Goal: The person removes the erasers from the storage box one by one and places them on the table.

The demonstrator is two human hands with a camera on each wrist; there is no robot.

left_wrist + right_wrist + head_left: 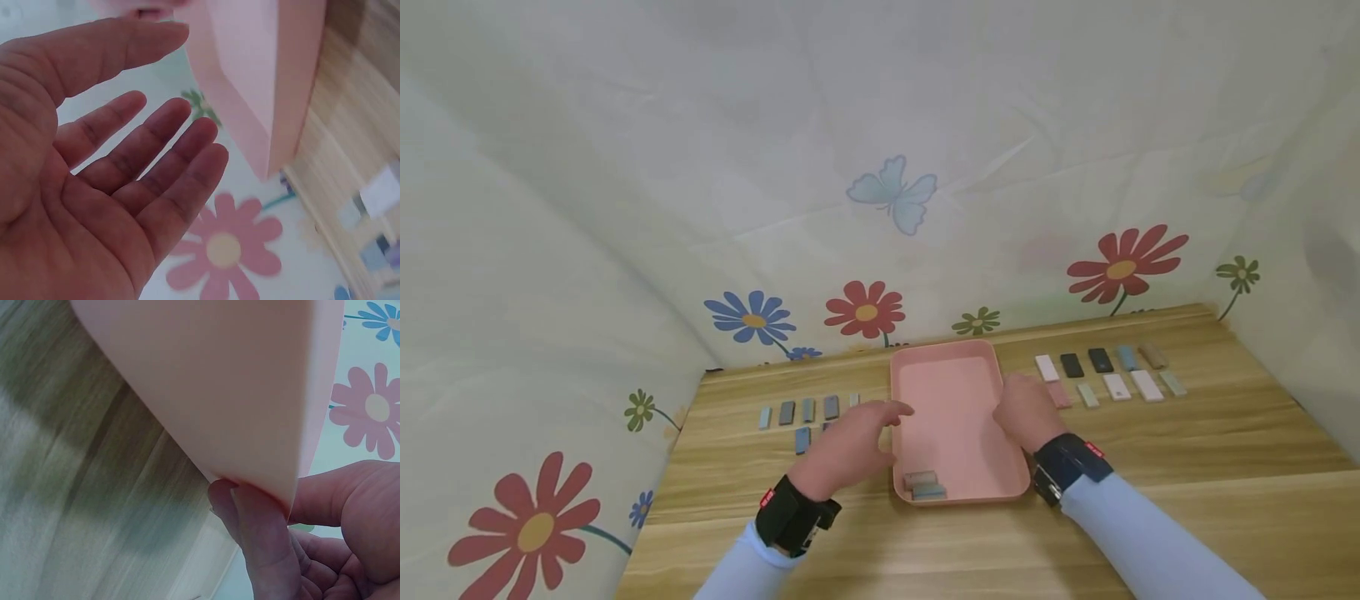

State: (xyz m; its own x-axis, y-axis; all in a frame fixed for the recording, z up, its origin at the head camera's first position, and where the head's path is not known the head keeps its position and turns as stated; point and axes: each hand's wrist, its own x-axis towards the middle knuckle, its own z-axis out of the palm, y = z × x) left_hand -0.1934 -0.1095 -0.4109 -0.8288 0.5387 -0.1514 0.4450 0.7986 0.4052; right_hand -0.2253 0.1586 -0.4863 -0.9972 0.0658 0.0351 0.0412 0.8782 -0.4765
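A shallow pink tray (951, 400) with raised walls lies on the wooden table. My right hand (1028, 410) pinches its right wall, the thumb (319, 497) on one side and curled fingers on the other, as the right wrist view shows. By the left rim is my left hand (857, 442), thumb and fingers spread apart with nothing between them. In the left wrist view its palm (81, 231) and loosely bent fingers show beside the tray wall (290, 94). Two small rectangular pieces lie in the tray's near left corner, one brown (919, 479) and one grey-blue (929, 492).
Left of the tray, small flat blocks such as a blue one (802, 440) stand in rows, partly behind my left hand. More blocks, including a white one (1146, 386) and a black one (1101, 360), lie to the right. A flower-printed curtain (880, 275) borders the table.
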